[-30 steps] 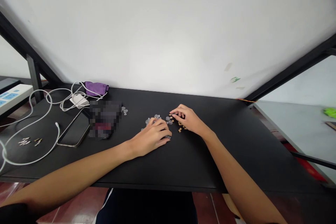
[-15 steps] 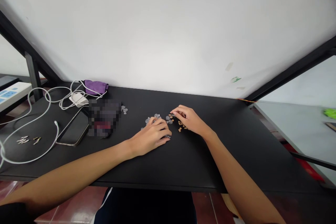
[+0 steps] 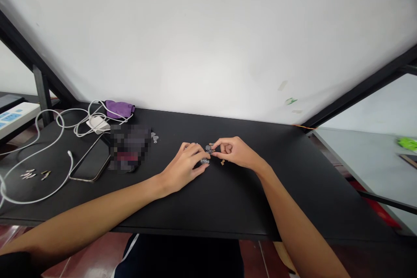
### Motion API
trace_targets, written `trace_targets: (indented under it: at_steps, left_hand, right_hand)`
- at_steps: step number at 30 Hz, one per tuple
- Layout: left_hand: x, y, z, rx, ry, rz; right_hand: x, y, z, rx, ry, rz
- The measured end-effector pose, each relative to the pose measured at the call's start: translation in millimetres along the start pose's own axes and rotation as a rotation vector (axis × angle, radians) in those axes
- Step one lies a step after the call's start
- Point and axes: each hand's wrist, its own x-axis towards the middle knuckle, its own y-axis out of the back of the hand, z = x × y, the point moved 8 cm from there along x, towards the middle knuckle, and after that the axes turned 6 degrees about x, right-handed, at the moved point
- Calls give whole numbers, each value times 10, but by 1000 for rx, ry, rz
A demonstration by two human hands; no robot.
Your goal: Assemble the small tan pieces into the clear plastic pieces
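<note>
Hands (image 3: 183, 168) (image 3: 236, 153) now closer together

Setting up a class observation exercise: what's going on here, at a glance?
A person is working with both bare hands at a black desk. The right hand has its fingertips at small grey round pieces, and the left hand is beside a similar round piece. Small tan bits lie just below the right hand. Off to the left are a phone, a white charger with its cable, and a purple cloth.
</note>
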Motion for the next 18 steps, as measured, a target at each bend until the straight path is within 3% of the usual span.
trace_targets:
  at_steps: [8,12,18]
  left_hand:
    - [-19,61,-81,-195,84,132]
    - [-22,66,-66,-249,58,136]
    - [-16,65,-74,-228,47,154]
  right_hand:
    - [-1,-122,-74,-15,-15,-76]
    - [-53,42,-46,55,-29,-40]
    - [-114,230,80,-32,-76,-61]
